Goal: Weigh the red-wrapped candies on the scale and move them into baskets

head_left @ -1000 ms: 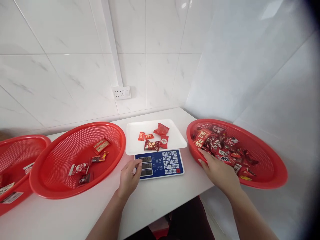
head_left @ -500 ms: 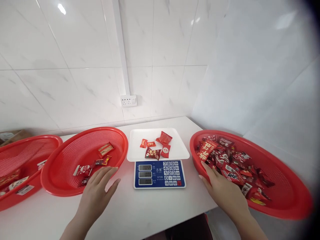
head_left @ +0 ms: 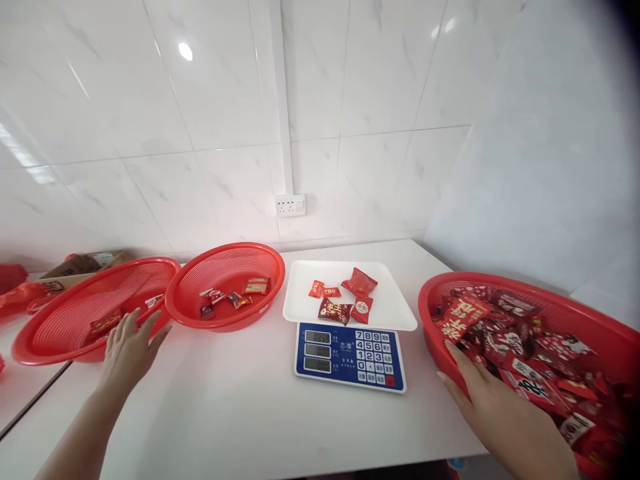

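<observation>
My left hand (head_left: pixel 131 350), its fingers spread and holding nothing, is over the near rim of the far-left red basket (head_left: pixel 47 343), which has a few wrapped snacks inside. My right hand (head_left: pixel 510 413) grips the near rim of the right red basket (head_left: pixel 436 287), thumb outside and fingers over the edge, partly hidden. That basket is heaped with red snack packets (head_left: pixel 530 347). Between my hands stands a blue and white digital scale (head_left: pixel 350 357). Several red packets (head_left: pixel 335 310) lie apart on its white tray (head_left: pixel 395 313).
Another red basket (head_left: pixel 183 310) with several wrapped snacks stands left of the scale. A cardboard box (head_left: pixel 85 263) and red plastic bag (head_left: pixel 23 298) are at far left. The white table (head_left: pixel 240 407) meets a tiled wall with a socket (head_left: pixel 291 205).
The view has turned left, so things sit further right. My left hand has moved left from the middle basket to the far-left one. My right hand stays on its basket's rim.
</observation>
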Available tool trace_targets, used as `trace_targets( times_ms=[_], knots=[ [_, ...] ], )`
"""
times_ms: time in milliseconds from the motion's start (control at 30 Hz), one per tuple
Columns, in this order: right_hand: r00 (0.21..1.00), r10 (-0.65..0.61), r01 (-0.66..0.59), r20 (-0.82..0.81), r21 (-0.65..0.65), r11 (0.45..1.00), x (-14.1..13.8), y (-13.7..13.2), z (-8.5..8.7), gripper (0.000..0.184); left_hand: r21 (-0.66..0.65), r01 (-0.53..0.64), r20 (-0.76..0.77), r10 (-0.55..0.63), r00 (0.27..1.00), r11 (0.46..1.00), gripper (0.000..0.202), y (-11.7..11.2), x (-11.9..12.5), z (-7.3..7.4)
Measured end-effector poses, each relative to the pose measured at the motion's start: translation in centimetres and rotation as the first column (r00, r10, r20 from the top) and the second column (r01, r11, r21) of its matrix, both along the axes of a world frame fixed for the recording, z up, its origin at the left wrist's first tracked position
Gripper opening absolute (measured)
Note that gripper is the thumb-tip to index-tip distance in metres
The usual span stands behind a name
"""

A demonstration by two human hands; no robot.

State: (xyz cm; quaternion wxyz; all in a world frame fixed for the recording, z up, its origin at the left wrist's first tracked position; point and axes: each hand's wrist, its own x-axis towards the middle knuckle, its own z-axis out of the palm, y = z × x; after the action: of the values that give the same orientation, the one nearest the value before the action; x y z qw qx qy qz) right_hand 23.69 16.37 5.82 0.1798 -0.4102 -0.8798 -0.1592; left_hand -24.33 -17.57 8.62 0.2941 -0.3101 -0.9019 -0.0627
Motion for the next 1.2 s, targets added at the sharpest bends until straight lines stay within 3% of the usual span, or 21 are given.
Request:
trace_targets(
  times_ms=[133, 267, 400, 567, 800, 1200],
  knots=[
    [0.999, -0.028, 0.027, -0.021, -0.049, 0.998, 0.0, -0.2, 0.3, 0.045, 0.058, 0.044, 0.037, -0.046, 0.998, 0.997, 0.056, 1.2, 0.8, -0.3],
    [0.998, -0.050, 0.052, 0.023, -0.084, 0.995, -0.1, -0.6, 0.9, 0.045, 0.011, 0.258, 0.030, -0.258, 0.966, 0.966, 0.068, 4.2, 4.0, -0.8],
    [0.994, -0.076, 0.082, 0.081, -0.078, 0.994, -0.3, -0.8, 1.3, 0.043, -0.074, 0.400, 0.043, -0.398, 0.916, 0.914, 0.061, 6.9, 5.5, -1.4],
    [0.992, -0.090, 0.100, 0.086, -0.112, 0.989, -0.4, -0.9, 1.5, 0.042, -0.090, 0.305, 0.030, -0.303, 0.952, 0.948, 0.047, 8.9, 4.4, -1.0],
    [0.993, -0.084, 0.094, 0.088, -0.115, 0.989, -0.3, -1.0, 1.5, 0.043, -0.113, 0.130, 0.003, -0.131, 0.991, 0.985, 0.044, 10.9, 3.2, -0.2],
    [1.000, 0.001, 0.003, 0.025, -0.168, 0.986, 0.2, -0.8, 1.4, 0.044, -0.088, 0.088, 0.168, -0.072, 0.983, 0.992, 0.055, 11.7, 6.1, 0.6]
  ],
)
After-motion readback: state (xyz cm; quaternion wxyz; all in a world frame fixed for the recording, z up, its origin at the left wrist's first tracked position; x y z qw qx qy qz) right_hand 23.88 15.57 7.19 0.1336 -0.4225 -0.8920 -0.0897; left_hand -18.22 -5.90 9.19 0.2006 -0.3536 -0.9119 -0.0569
